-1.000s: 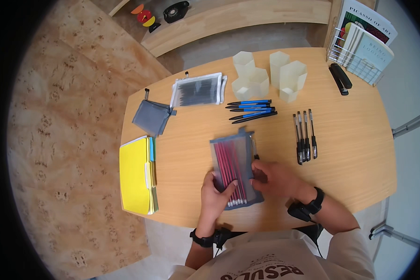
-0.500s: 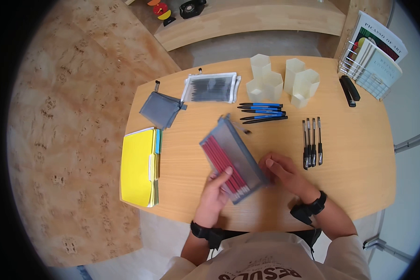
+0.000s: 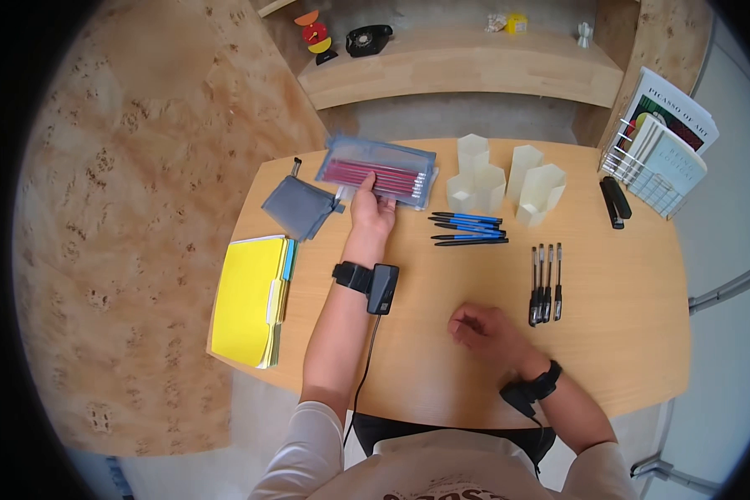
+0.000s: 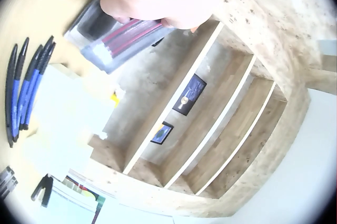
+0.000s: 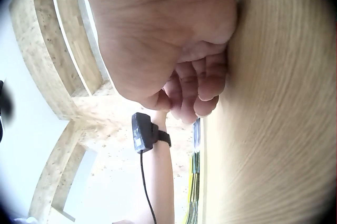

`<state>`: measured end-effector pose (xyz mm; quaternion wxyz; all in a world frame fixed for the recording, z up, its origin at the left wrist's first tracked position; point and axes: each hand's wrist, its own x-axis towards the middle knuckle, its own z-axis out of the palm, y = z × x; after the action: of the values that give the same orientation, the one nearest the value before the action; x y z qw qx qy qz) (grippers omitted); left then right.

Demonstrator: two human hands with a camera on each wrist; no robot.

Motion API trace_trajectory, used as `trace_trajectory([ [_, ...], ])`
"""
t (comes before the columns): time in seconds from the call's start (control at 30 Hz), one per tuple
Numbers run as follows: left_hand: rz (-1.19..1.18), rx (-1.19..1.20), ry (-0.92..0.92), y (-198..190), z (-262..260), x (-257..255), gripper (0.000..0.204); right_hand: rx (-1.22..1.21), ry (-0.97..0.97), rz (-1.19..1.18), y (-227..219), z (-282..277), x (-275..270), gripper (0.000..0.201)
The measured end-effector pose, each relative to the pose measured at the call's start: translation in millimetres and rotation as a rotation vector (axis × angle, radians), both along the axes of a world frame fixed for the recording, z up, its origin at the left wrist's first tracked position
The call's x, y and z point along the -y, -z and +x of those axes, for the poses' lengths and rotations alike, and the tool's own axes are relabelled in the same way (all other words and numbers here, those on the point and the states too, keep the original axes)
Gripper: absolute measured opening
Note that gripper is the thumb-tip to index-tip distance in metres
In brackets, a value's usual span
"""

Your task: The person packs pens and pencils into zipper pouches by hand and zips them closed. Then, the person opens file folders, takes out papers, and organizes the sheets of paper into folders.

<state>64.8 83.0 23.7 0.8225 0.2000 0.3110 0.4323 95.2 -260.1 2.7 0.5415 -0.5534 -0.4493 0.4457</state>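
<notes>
My left hand (image 3: pixel 373 218) grips a grey see-through zip pouch (image 3: pixel 400 152) at the back left of the table, thumb on top. Inside the pouch lie several red pencils (image 3: pixel 401 178), their pale ends toward the right. The pouch overlaps a white-edged pouch (image 3: pixel 432 182), mostly hidden beneath it in the head view. In the left wrist view, the fingers hide part of the pencil pouch (image 4: pixel 108 62). My right hand (image 3: pixel 491 336) rests by the table's front middle, fingers loosely curled with nothing in them, as the right wrist view also shows.
Left of the pouch lies another grey pouch (image 3: pixel 298 207), with yellow folders (image 3: pixel 245 296) in front. Several blue pens (image 3: pixel 468 229), black pens (image 3: pixel 546 283) and pale hexagonal cups (image 3: pixel 475 187) occupy the middle and right. A stapler (image 3: pixel 615 202) lies near a wire book rack (image 3: pixel 642 175).
My left hand has carried the pencil pouch from the front middle to the back left, turning it sideways over the white-edged pouch. The right hand has let go of the pouch and stayed near the front.
</notes>
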Motion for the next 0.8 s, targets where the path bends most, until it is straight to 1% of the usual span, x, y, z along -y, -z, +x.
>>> trace_trajectory([
  [0.03, -0.013, 0.013, -0.014, 0.0, 5.7, 1.3, 0.021, 0.001, -0.003, -0.024, -0.8, 0.0, -0.1, 0.014],
  [0.07, -0.01, 0.023, -0.015, -0.3, 10.5, 1.5, 0.021, 0.0, -0.007, -0.049, -1.4, 0.4, -0.4, 0.013],
  [0.13, 0.077, -0.121, -0.051, 4.2, 18.8, -1.2, 0.02, 0.008, -0.014, -0.05, 0.7, 1.9, -0.4, 0.013],
  [0.17, 0.078, -0.115, -0.052, 9.7, 19.4, -3.8, 0.02, 0.004, -0.02, -0.056, 1.4, 2.2, 0.2, 0.013],
  [0.23, 0.245, -0.3, -0.044, 18.4, 16.9, -7.5, 0.019, 0.018, -0.022, -0.071, 0.7, 2.1, 0.5, 0.014],
  [0.3, 0.267, -0.342, -0.034, 24.4, 14.7, -10.4, 0.018, 0.025, -0.02, -0.082, 0.4, 2.6, -0.6, 0.015],
  [0.37, 0.286, -0.395, -0.024, 19.4, 3.9, -7.6, 0.021, 0.031, -0.031, -0.066, 1.0, 0.9, -0.9, 0.015],
  [0.43, 0.369, -0.625, 0.188, 15.7, -13.1, -6.0, 0.033, 0.028, -0.027, -0.076, 2.7, 1.3, -0.9, 0.015],
  [0.47, 0.366, -0.626, 0.177, 20.3, -20.1, -6.8, 0.033, 0.029, -0.019, -0.082, 3.3, 1.6, -2.0, 0.015],
  [0.53, 0.434, -0.675, 0.246, 26.4, -33.0, -8.1, 0.043, 0.039, -0.019, -0.073, 5.1, 1.0, -2.6, 0.013],
  [0.57, 0.435, -0.674, 0.238, 27.0, -38.9, -9.0, 0.043, 0.046, -0.004, -0.063, 5.7, 0.9, -3.2, 0.011],
  [0.63, 0.439, -0.658, 0.323, 24.2, -50.4, -7.7, 0.042, 0.053, -0.011, -0.075, 4.3, 1.4, -3.4, 0.011],
  [0.67, 0.438, -0.658, 0.319, 20.1, -57.3, -6.6, 0.042, 0.058, -0.014, -0.089, 3.9, 0.8, -3.5, 0.011],
  [0.73, 0.48, -0.69, 0.339, 11.1, -72.8, -6.4, 0.036, 0.032, -0.009, -0.082, 4.4, -0.7, -2.7, 0.011],
  [0.77, 0.478, -0.688, 0.336, 18.4, -78.4, -17.9, 0.036, 0.003, 0.005, -0.074, 4.6, -0.7, -2.5, 0.01],
  [0.8, 0.561, -0.708, 0.169, 27.4, -83.6, -34.8, 0.034, 0.004, 0.004, -0.074, 5.2, -0.7, -2.8, 0.01],
])
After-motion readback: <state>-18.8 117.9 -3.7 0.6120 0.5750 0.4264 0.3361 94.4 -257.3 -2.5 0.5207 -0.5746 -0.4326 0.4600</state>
